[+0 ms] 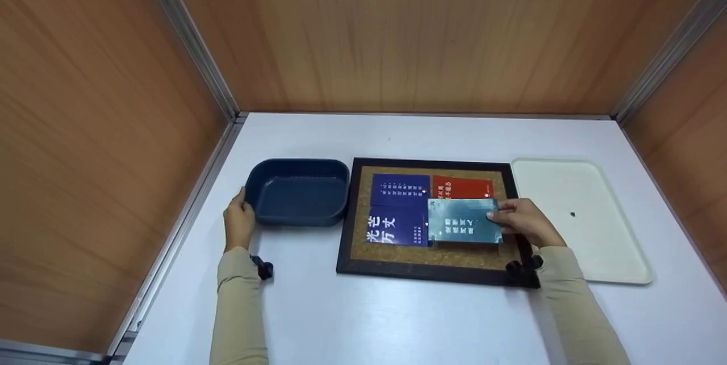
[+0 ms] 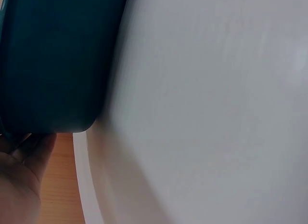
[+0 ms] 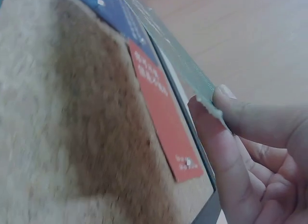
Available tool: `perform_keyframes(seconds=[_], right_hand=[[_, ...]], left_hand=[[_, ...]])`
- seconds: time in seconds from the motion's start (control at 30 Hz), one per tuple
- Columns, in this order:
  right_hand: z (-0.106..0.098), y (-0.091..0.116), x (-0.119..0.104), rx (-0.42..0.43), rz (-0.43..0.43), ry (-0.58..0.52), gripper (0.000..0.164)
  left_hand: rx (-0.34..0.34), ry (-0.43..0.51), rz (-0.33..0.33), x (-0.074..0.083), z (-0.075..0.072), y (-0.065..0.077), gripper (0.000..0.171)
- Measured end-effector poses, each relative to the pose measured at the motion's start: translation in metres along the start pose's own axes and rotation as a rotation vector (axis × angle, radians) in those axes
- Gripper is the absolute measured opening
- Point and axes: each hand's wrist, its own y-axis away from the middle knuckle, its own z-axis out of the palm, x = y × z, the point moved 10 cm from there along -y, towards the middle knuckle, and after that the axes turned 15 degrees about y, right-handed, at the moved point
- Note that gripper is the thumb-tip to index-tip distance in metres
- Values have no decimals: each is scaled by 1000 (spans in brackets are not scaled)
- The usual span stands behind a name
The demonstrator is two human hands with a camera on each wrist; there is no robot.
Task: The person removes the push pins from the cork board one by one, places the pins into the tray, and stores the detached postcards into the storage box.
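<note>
My right hand (image 1: 525,222) pinches the right edge of a teal card (image 1: 463,222) with white writing, thumb on top and fingers beneath. The card is raised over a cork board (image 1: 392,254) with a dark frame; its shadow falls on the cork in the right wrist view. Pinned to the board are two purple cards, an upper one (image 1: 392,188) and a lower one (image 1: 397,229), and a red card (image 1: 463,184), partly covered by the teal one. At the left, my left hand (image 1: 238,223) holds the side of a deep dark-blue dish (image 1: 301,197), with fingers at its rim.
A pale rectangular tray (image 1: 596,212) lies to the right of the board, with a small dark spot on it. The white table (image 1: 318,319) is bounded by wood-grain panels (image 1: 426,36) at the back and both sides.
</note>
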Motion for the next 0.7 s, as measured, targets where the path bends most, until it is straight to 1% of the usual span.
perform_keyframes(seconds=[0.07, 0.17, 0.4, 0.47, 0.57, 0.7], right_hand=[[0, -2, -4, 4, 6, 5, 49], [1, -6, -12, 3, 8, 0, 49], [6, -15, -36, 14, -10, 58, 37], [8, -19, -42, 20, -21, 73, 39], [12, -23, -51, 26, -15, 84, 47], [18, -28, -62, 18, -13, 70, 52]], left_hand=[[-1, 0, -3, 0, 1, 0, 48], [0, -7, -3, 0, 1, 0, 48], [8, -2, 7, 2, 2, -1, 47], [4, -2, -2, 1, 2, -2, 47], [4, -6, -10, 1, 4, -2, 48], [8, -12, -8, 0, 5, -1, 48]])
